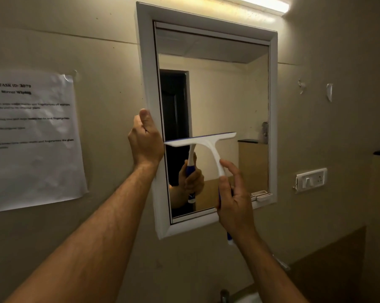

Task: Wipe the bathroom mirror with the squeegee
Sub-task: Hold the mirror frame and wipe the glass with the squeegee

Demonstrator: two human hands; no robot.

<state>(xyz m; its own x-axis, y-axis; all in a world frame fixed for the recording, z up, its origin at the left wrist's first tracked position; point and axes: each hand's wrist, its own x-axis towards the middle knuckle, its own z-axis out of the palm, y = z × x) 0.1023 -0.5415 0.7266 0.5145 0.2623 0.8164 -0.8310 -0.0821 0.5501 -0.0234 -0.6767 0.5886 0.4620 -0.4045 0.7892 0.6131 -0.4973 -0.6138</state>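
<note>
1. My right hand (234, 200) grips the blue-and-white handle of the squeegee (208, 147), fingers curled round it, the forefinger stretched up along the white neck.
2. The squeegee sits at the centre of the frame, its blade lying across the glass of the mirror (224, 92), left end touching the frame's inner edge.
3. My left hand (145, 139) clasps the mirror's white frame (145, 62) on its left side, thumb pointing up.
4. A printed paper sheet (32, 138) hangs at the left of the frame; a switch plate (311, 179) sits at the right.
</note>
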